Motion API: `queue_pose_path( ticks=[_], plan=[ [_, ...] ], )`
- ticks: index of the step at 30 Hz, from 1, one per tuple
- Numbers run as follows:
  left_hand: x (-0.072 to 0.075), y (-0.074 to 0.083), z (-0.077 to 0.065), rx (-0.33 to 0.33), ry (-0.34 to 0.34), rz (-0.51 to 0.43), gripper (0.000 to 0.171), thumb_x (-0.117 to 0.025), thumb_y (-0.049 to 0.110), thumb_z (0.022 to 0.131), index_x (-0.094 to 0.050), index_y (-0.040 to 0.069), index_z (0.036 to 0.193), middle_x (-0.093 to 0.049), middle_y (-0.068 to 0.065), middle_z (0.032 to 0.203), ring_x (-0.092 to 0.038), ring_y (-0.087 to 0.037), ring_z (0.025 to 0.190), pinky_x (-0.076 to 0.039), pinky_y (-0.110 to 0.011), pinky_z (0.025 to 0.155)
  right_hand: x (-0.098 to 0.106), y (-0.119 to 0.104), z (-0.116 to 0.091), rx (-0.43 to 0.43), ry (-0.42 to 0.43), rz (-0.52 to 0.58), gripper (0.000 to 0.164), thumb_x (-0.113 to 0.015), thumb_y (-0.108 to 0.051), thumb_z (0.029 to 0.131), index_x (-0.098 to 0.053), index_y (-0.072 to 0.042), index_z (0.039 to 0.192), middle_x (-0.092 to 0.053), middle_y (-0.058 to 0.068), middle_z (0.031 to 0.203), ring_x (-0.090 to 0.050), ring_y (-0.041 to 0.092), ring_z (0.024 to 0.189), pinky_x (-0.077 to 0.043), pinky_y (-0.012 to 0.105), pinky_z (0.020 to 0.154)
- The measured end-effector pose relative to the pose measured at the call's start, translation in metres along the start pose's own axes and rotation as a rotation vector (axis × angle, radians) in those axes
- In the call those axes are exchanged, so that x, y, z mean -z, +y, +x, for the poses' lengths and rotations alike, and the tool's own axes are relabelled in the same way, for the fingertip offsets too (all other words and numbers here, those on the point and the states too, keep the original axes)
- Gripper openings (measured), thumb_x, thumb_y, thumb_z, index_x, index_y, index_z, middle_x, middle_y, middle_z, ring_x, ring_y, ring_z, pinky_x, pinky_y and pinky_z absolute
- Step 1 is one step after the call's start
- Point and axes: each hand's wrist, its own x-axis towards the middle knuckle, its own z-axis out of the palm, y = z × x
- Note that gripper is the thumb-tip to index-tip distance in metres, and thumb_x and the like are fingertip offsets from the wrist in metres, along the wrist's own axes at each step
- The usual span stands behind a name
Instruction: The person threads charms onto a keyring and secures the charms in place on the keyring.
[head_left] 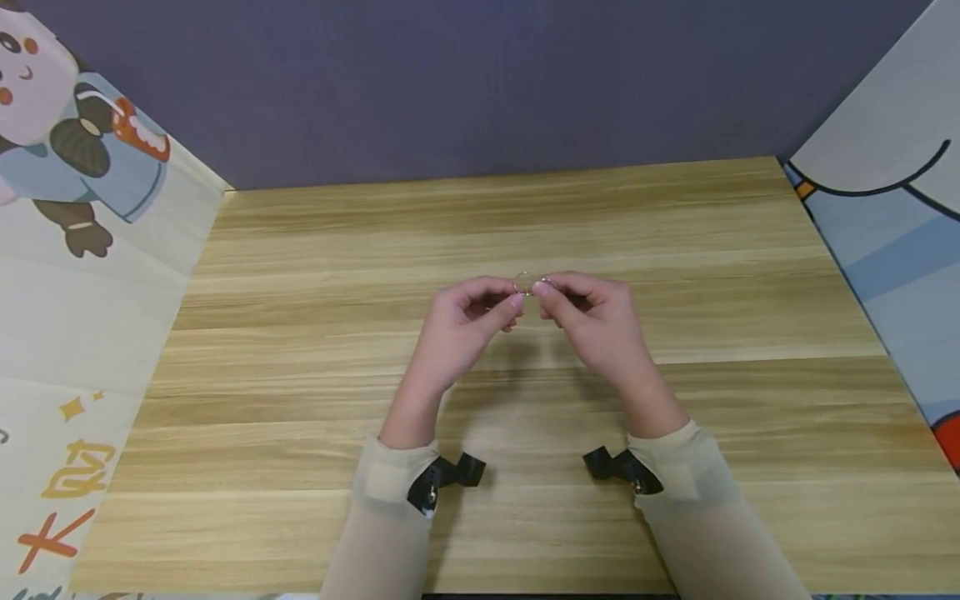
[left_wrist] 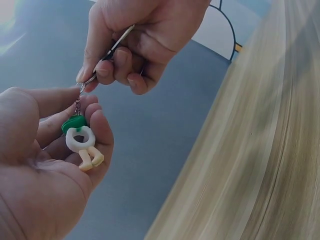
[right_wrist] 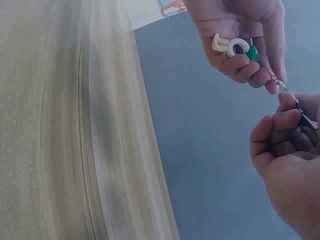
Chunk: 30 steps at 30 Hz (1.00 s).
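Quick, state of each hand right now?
Left hand: closed, holding the small figure charm by its metal links.
Right hand: closed, holding a slim metal item.

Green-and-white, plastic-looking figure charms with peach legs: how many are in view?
1 charm, in front of the left hand, on a short silver chain; both wrist views show it. More may be hidden.

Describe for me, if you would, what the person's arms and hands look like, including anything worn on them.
The left sleeve and right sleeve are long and pale cream. The left wrist device and right wrist device are black and angular. The left hand and right hand wear no gloves.
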Motion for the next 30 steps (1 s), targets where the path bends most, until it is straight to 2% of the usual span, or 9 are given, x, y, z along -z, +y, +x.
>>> queue_pose_path(
  ticks=[8,14,17,20,26,30],
  plan=[
    [-0.0006,0.0025,-0.0006,-0.015,0.043,0.090,0.018,-0.071,0.015,0.103,-0.077,-0.001,0.110,-0.076,-0.014,0.100,-0.069,-0.017,0.088,-0.062,-0.028,0.081,-0.0024,0.0014,-0.0012,0.083,-0.002,-0.034,0.013,-0.072,-0.008,0.102,-0.081,0.002,0.102,-0.073,0.012,0.078,-0.062,0.009,0.067,-0.050,0.018,0.058],
    [-0.0011,0.0037,-0.0004,-0.029,0.062,0.110,0.017,-0.071,0.014,0.103,-0.078,0.000,0.109,-0.077,-0.018,0.104,-0.070,-0.019,0.091,-0.062,-0.030,0.084,-0.0038,0.0023,-0.0011,0.151,0.006,-0.064,0.011,-0.073,-0.007,0.100,-0.082,0.000,0.101,-0.074,0.013,0.077,-0.063,0.009,0.068,-0.049,0.017,0.058],
    [-0.0004,0.0042,-0.0012,-0.047,0.067,0.146,0.016,-0.071,0.014,0.102,-0.079,0.001,0.108,-0.078,-0.016,0.103,-0.068,-0.018,0.090,-0.059,-0.028,0.081,-0.0037,0.0027,-0.0009,0.173,-0.002,-0.074,0.010,-0.074,-0.006,0.100,-0.082,-0.001,0.100,-0.074,0.014,0.077,-0.063,0.010,0.068,-0.050,0.018,0.061],
    [-0.0002,0.0053,-0.0021,-0.085,0.071,0.220,0.015,-0.070,0.013,0.103,-0.080,0.002,0.107,-0.078,-0.012,0.101,-0.065,-0.016,0.085,-0.057,-0.026,0.075,-0.0032,0.0036,-0.0007,0.212,-0.010,-0.111,0.008,-0.075,-0.006,0.099,-0.082,-0.002,0.098,-0.075,0.012,0.077,-0.063,0.008,0.069,-0.050,0.017,0.063],
    [0.0023,0.0075,-0.0060,-0.202,0.051,0.424,0.016,-0.067,0.011,0.104,-0.080,0.002,0.104,-0.079,-0.010,0.099,-0.064,-0.015,0.077,-0.054,-0.024,0.067,-0.0003,0.0044,-0.0016,0.307,-0.046,-0.249,0.006,-0.077,-0.008,0.098,-0.082,-0.006,0.095,-0.076,0.004,0.078,-0.066,0.012,0.070,-0.047,0.016,0.063],
    [0.0037,0.0100,-0.0075,-0.261,0.035,0.543,0.016,-0.066,0.009,0.104,-0.080,0.002,0.102,-0.077,-0.009,0.094,-0.061,-0.015,0.071,-0.051,-0.023,0.063,0.0026,0.0021,-0.0015,0.332,-0.088,-0.308,0.006,-0.077,-0.009,0.098,-0.083,-0.006,0.098,-0.079,0.005,0.085,-0.070,0.015,0.075,-0.054,0.024,0.066]
  ],
)
